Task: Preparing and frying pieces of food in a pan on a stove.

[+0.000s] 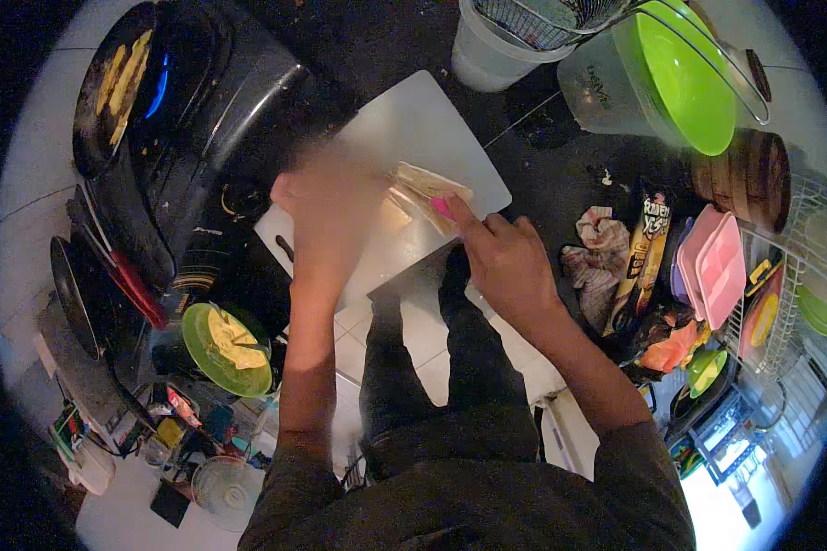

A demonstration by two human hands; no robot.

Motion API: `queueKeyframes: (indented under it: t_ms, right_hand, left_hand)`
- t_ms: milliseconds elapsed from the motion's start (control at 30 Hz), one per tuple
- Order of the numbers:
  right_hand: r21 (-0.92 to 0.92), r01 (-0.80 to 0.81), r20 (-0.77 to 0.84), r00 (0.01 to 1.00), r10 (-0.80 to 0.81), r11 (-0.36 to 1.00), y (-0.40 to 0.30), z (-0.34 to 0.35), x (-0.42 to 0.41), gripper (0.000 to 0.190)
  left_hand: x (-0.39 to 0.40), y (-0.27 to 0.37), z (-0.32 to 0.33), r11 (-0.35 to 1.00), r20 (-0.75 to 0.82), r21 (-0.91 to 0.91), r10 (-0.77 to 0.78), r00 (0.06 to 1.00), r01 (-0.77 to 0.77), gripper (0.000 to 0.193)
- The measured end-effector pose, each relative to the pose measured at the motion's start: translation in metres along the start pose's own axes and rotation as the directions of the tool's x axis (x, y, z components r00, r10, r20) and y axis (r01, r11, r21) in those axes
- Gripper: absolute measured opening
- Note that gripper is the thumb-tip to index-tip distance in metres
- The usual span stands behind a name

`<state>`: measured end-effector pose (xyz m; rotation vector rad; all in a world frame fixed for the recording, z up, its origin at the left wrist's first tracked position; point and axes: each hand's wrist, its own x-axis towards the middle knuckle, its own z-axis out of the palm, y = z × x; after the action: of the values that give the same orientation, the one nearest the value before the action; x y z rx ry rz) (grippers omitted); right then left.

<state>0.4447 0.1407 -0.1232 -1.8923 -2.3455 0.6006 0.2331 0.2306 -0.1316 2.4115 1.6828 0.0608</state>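
Note:
A white cutting board [420,117] lies before me on the dark counter. On it are a pale, flat folded piece [431,180] and a smaller pale slab [394,212]; their material is unclear. My right hand [506,251] is closed, index finger forward, on a tool with a pink part [442,206] that looks like a knife handle. Its blade is hard to make out against the pale piece. Motion blurs my left hand [338,206] over the board's left half, just left of the slab, and its grip cannot be seen.
Left, a frying pan [86,124] holds browned strips beside a blue flame [157,86]. A green bowl [196,351] of yellow batter stands nearer. Right are a crumpled cloth [596,248], a yellow snack pack [641,255] and pink trays [713,268]. A white tub [482,65] and green bowl [686,76] stand behind.

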Motion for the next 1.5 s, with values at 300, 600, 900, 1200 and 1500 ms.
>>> queueKeyframes:
  t_ms: [300, 600, 900, 1200, 1500]
  right_hand:
    - [-0.099, 0.007, -0.072, 0.997, -0.015, 0.995, 0.004, 0.005, -0.009, 0.054]
    - [0.016, 0.03, -0.135, 0.99, -0.028, 0.999, 0.018, -0.004, -0.031, 0.055]
    - [0.372, -0.025, -0.317, 0.936, 0.153, 0.928, 0.007, -0.004, -0.023, 0.028]
    - [0.656, -0.11, -0.342, 0.838, 0.424, 0.747, -0.003, 0.016, -0.001, 0.02]
    - [0.8, -0.16, -0.164, 0.869, 0.468, 0.578, -0.023, 0.024, 0.022, 0.027]
  left_hand:
    - [-0.002, -0.005, 0.0, 0.997, -0.028, 0.045, 0.068, 0.997, -0.067, 0.02]
    - [-0.008, -0.018, -0.004, 0.982, -0.182, -0.119, 0.123, 0.976, -0.146, 0.021]
    - [-0.01, -0.007, -0.026, 0.957, -0.074, -0.251, 0.133, 0.988, -0.148, 0.021]
    - [-0.042, -0.003, -0.04, 0.97, -0.005, -0.164, 0.181, 0.984, -0.179, 0.019]
    - [-0.079, -0.005, -0.056, 0.873, -0.147, -0.446, 0.145, 0.979, -0.196, 0.022]
